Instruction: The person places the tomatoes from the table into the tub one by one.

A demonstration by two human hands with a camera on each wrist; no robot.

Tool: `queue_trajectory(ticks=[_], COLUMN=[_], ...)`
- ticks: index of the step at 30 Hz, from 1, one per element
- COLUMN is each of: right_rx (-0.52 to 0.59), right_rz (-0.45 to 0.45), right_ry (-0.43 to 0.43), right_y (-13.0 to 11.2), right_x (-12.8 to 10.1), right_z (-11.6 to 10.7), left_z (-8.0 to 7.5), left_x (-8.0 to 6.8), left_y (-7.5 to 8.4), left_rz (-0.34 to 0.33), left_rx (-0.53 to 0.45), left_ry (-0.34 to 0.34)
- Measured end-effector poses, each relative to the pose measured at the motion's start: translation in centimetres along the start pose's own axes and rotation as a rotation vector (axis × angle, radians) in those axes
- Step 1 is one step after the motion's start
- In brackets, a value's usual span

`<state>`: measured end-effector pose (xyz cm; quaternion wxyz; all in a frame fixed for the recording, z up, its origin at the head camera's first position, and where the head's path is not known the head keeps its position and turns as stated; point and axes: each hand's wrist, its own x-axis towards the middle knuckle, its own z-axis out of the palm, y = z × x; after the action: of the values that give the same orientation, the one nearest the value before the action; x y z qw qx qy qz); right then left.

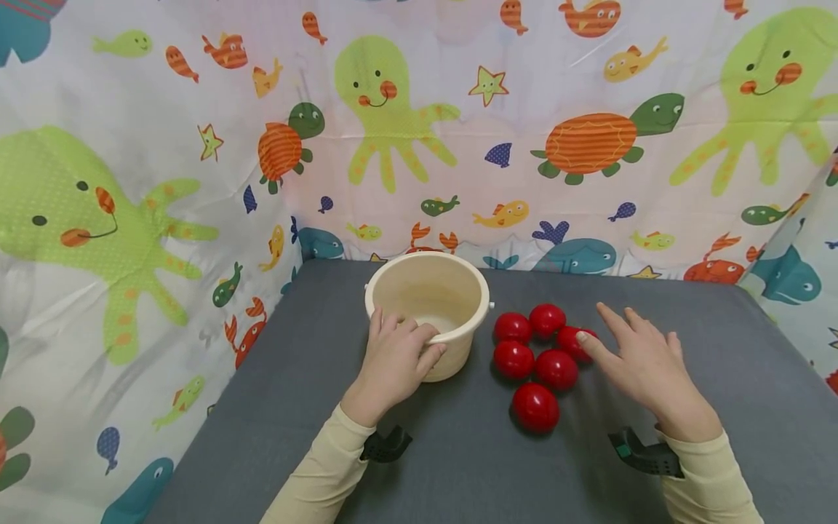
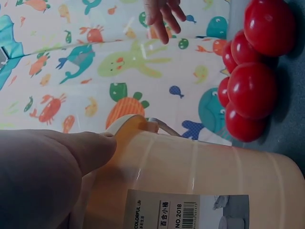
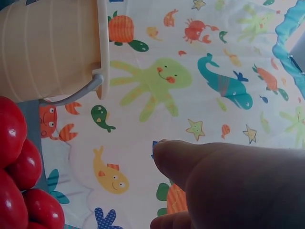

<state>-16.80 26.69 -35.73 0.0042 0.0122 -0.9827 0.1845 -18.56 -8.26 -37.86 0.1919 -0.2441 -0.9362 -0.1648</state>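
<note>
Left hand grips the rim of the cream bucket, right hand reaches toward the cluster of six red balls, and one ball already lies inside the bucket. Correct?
Not quite. The head view shows the cream bucket with no ball inside; all six red balls lie on the grey table. The rest stands: the left hand grips the rim and the right hand reaches toward the cluster.

I see near half of table (image 1: 458, 473) bare, free passage along front edge. Bucket (image 1: 428, 306) blocks back-left centre; red balls (image 1: 535, 356) clustered just right of it. Narrow gap between them. Right edge open. Curtain (image 1: 458, 109) walls back and sides.
</note>
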Motion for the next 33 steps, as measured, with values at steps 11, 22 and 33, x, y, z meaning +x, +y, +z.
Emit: queue_trajectory(ticks=[11, 22, 33], right_rx=[0.150, 0.353, 0.375], right_rz=[-0.004, 0.120, 0.117], right_ry=[-0.062, 0.000, 0.034], right_y=[2.3, 5.5, 5.6], right_x=[2.1, 5.5, 6.2], right_z=[1.6, 6.2, 8.3], left_z=[0.1, 0.0, 0.1], left_x=[-0.1, 0.3, 0.2], left_y=[-0.1, -0.2, -0.3], left_rz=[0.023, 0.037, 0.025], left_rx=[0.013, -0.005, -0.003], left_ry=[0.017, 0.034, 0.032])
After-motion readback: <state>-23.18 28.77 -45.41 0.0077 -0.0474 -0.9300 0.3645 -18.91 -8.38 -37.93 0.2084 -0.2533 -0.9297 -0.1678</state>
